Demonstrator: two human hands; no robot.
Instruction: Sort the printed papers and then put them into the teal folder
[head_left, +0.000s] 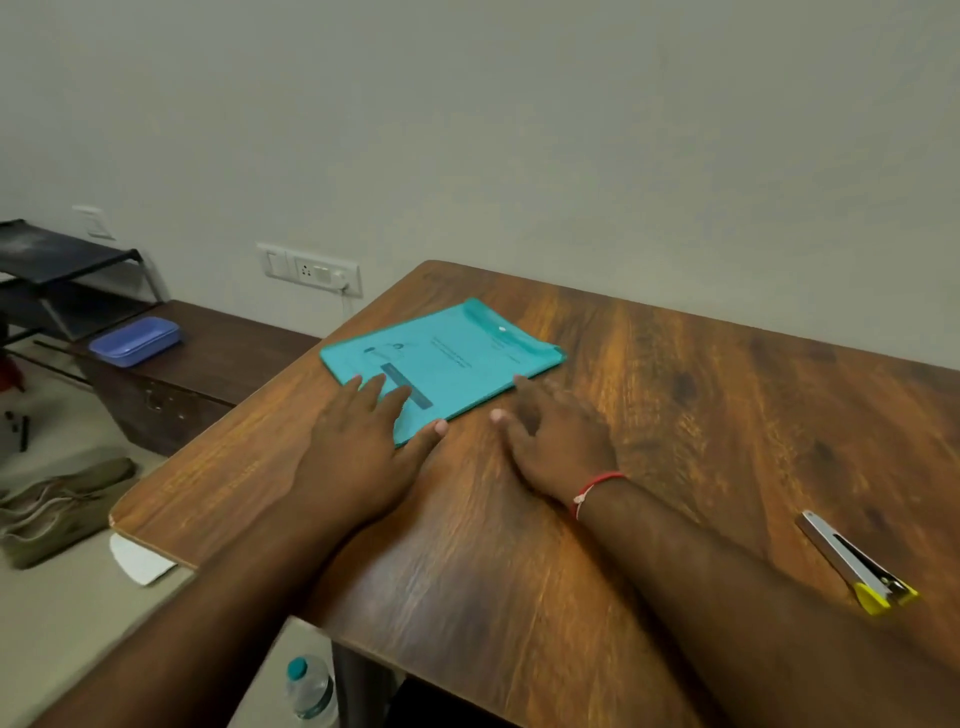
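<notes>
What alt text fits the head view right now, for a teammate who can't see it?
A teal folder, with printed papers showing through it, lies flat on a wooden table. The left hand rests flat on its near left corner; the right hand lies open on the table at its near edge. A silver and yellow stapler lies far right.

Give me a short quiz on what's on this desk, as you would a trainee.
1. True or false: the left hand lies flat on the teal folder.
2. Which tool lies on the table, off to the right of the right hand? A) scissors B) stapler C) ruler
3. Fill in: the printed papers are ___ the folder.
Key: 1 true; 2 B; 3 inside.
</notes>
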